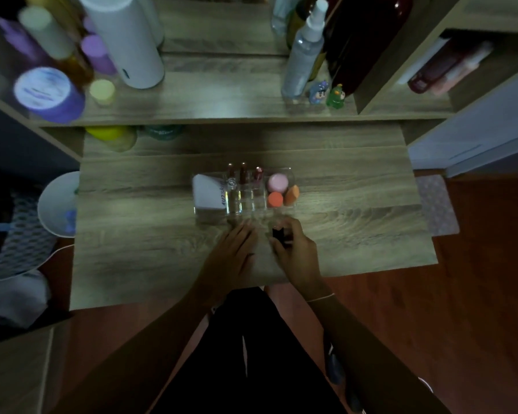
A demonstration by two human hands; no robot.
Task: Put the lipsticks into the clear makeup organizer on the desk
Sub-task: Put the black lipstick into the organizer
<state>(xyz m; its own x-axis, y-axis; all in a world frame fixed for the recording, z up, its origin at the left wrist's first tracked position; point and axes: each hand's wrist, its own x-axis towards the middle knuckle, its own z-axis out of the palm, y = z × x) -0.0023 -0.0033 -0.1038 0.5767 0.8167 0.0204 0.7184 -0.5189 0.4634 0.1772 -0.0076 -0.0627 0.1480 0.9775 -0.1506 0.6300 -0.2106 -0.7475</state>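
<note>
A clear makeup organizer (210, 218) stands in the middle of the wooden desk. Three dark red lipsticks (243, 172) stand upright in its back slots. A white tube (207, 191) lies in its left section, and pink and orange sponges (278, 191) fill the right section. My right hand (296, 252) is just in front of the organizer, its fingers closed on a black lipstick (278, 234) held upright. My left hand (234, 252) rests flat on the desk beside it, fingers apart and pointing at the organizer's front wall, holding nothing.
A raised shelf (222, 103) behind the desk carries bottles, a white cylinder (126, 40), a purple jar (48, 94), a spray bottle (304, 55) and two small figurines (326, 92). A white bowl (57, 204) sits off the desk's left edge. My dark-clothed lap is below.
</note>
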